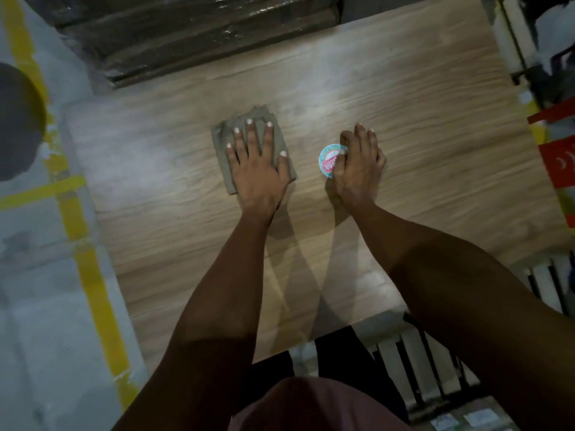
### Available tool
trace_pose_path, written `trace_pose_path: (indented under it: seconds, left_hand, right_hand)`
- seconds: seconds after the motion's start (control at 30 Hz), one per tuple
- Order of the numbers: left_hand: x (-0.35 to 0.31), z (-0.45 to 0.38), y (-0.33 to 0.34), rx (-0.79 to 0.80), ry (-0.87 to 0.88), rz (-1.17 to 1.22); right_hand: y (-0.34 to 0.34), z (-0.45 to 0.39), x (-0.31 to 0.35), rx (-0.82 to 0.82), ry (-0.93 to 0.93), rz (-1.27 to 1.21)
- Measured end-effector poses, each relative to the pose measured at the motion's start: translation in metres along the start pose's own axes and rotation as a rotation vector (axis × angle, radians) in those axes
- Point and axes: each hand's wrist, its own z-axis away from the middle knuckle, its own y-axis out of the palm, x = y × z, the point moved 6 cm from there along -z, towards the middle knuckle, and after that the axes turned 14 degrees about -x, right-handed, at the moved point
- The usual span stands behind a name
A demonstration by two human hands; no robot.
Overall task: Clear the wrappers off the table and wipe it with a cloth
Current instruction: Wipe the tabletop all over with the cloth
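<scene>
The left hand point(255, 163) lay flat with fingers spread on a folded grey cloth point(231, 141), pressing it to the wooden counter point(420, 126). Just beside it, the right hand point(361, 169) rested on the counter, its thumb and fingers pinching the edge of a round blue-and-pink wrapper point(328, 158) lying near mid-counter.

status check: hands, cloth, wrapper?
Left hand flat on the grey cloth, fingers spread. Right hand on the round wrapper, thumb over its edge; grip unclear. Nothing else on the wooden table.
</scene>
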Motion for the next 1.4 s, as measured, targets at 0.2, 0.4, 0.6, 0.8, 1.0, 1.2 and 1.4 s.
trace_pose_path:
  seconds: [0.2,0.4,0.6,0.8,1.0,1.2,1.4]
  left_hand:
    - [-0.026,-0.008,0.001,0.026,-0.021,0.04]
    - [-0.052,0.004,0.008,0.056,0.134,0.069]
    - [0.019,0.032,-0.011,0.04,0.069,0.009]
    - [-0.026,0.049,-0.011,0.035,0.028,0.02]
    - [-0.044,0.076,-0.013,0.038,0.125,0.06]
    - [0.014,0.126,-0.036,0.071,-0.004,-0.014]
    - [-0.055,0.154,-0.029,0.096,0.031,0.018]
  right_hand:
    - [-0.009,0.036,-0.01,-0.017,-0.018,0.116]
    - [-0.009,0.033,-0.009,-0.037,0.039,0.077]
    - [-0.011,0.032,-0.009,-0.05,0.043,0.06]
    - [-0.011,0.034,-0.014,-0.135,0.081,-0.104]
    - [-0.026,0.041,-0.039,-0.261,0.074,-0.357]
    - [-0.035,0.075,-0.042,-0.056,-0.075,-0.235]
    - [-0.041,0.076,-0.044,-0.068,-0.065,-0.191]
